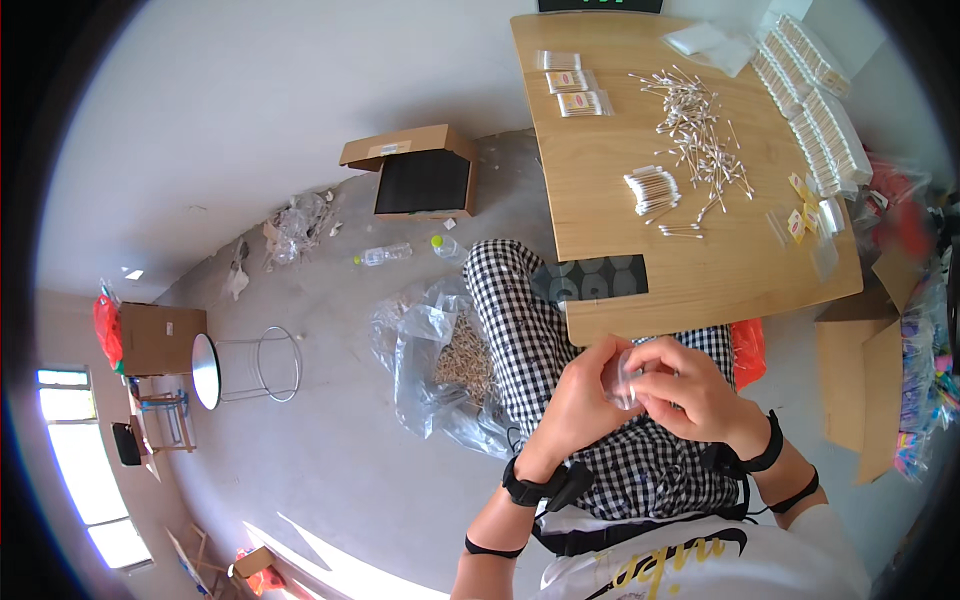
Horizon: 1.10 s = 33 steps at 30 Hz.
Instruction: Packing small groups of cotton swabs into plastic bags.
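Observation:
Over my lap, just off the near edge of the wooden table (600, 215), my left hand (585, 395) is closed around a small clear plastic piece (622, 382), perhaps a bag. Thumb and fingertips of my right hand (690, 390) pinch the same piece from the right. Its exact shape is partly hidden by my fingers. On the table lie a loose heap of cotton swabs (695, 130) and a neat bundle of swabs (652, 190). Filled swab packets (578, 103) are lined up at the far left of the tabletop.
Stacked swab packs (825, 145) line the table's right side, near yellow labels (797, 222). Clear bags (710, 45) lie at the back. A plastic sack of swabs (465, 365) stands on the floor by my leg. Cardboard boxes (855, 375) are at right; a stool (205, 372) is at left.

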Each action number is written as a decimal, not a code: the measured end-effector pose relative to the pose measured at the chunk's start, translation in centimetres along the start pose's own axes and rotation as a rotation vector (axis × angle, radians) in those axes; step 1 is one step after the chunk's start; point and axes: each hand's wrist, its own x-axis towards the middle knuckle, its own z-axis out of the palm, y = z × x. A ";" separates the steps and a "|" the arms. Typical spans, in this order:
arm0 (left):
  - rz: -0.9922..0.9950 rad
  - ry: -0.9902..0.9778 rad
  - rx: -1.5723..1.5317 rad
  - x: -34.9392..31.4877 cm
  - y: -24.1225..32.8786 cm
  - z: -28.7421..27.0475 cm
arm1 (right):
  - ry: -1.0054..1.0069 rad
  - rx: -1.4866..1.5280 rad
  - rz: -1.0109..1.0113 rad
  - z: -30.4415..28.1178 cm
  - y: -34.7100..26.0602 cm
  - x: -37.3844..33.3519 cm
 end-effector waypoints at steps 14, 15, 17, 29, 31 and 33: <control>-0.133 -0.516 0.226 -8.4 0.7 -3.4 | -0.141 -0.034 -0.234 4.0 -4.5 -4.3; -0.106 -0.523 0.273 -8.3 1.2 -3.4 | -0.123 -0.036 -0.238 3.9 -4.4 -4.4; -0.076 -0.537 0.336 -8.0 1.7 -3.3 | -0.178 -0.130 -0.232 3.6 -4.7 -4.5; -0.112 -0.324 0.386 -1.8 0.8 -2.2 | 0.113 -0.153 0.002 1.7 -3.4 -5.7; -0.075 -0.051 0.669 0.1 -2.6 -4.7 | 0.168 -0.144 0.060 1.1 -2.6 -6.1; 0.014 0.089 0.795 1.6 -8.1 -8.5 | 0.223 -0.164 0.152 0.5 -2.9 -6.3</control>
